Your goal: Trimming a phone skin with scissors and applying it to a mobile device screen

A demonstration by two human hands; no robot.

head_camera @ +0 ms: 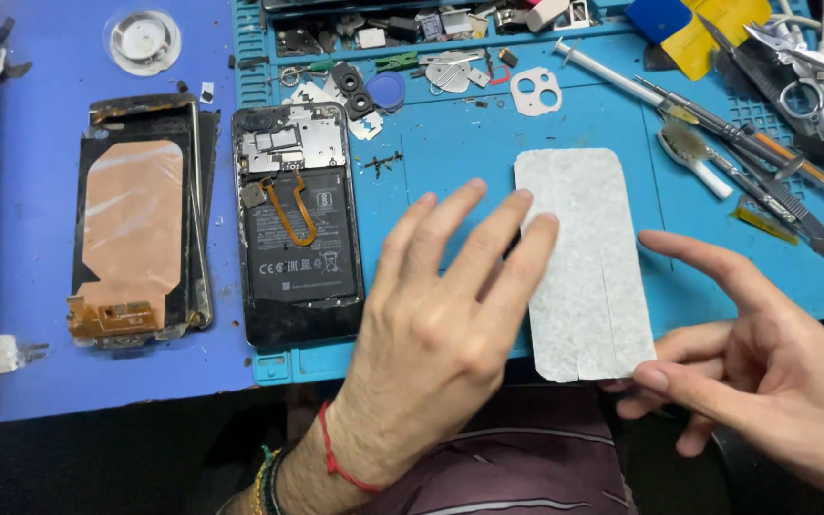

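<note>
Opened phone (298, 224), removed screen (135, 234), toothbrush (696, 157), syringe (612, 76)

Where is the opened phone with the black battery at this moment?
In the head view, the opened phone lies left of centre at the blue mat's left edge, between the copper-backed screen panel and the left hand.

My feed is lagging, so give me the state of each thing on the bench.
Phone: back off, battery exposed.
Screen panel: detached, lying beside the phone.
White sheet: flat, right hand pinching its corner.
Left hand: open, fingers spread at the sheet's edge.
Tools: lying loose.
</note>
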